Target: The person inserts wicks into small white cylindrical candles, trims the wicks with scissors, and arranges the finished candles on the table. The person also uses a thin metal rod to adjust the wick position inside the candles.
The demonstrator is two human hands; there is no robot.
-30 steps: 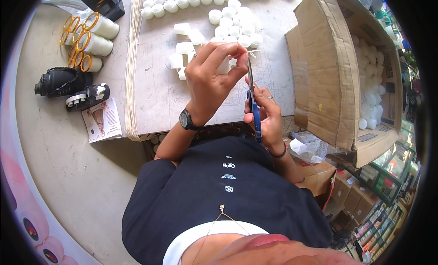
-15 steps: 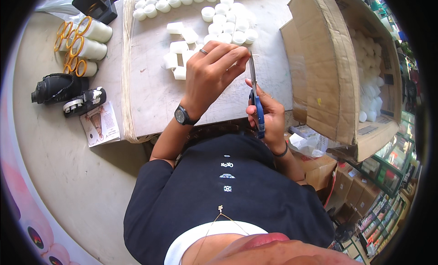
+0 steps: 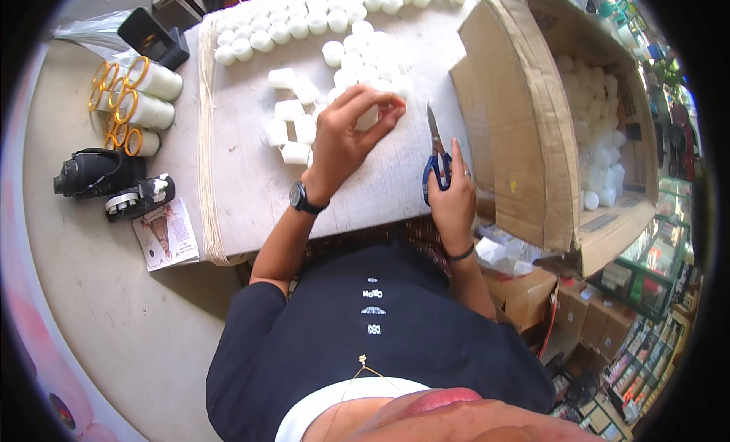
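My left hand (image 3: 356,130) is raised over the white table (image 3: 380,185), thumb and fingertips pinched together. Whatever sits in the pinch is too small or hidden to make out; something white shows behind the fingers. Blue-handled scissors (image 3: 436,157) are in my right hand (image 3: 454,202), blades pointing away from me and low over the table's right side. Just beyond my left hand stands a cluster of small white candle-like cups (image 3: 346,60). Several short white cylinders (image 3: 295,153) lie on their sides to its left.
A large open cardboard box (image 3: 517,130) full of white pieces stands at the right. Long pale strings (image 3: 207,145) run down the table's left edge. Farther left are white cylinders with gold rings (image 3: 152,109), a black bottle (image 3: 87,173) and a leaflet (image 3: 167,233). White rows (image 3: 289,27) fill the back.
The scissors have dropped away from my left fingertips toward the right, with my right hand. My left hand stays pinched near the same place. The whole view has shifted slightly.
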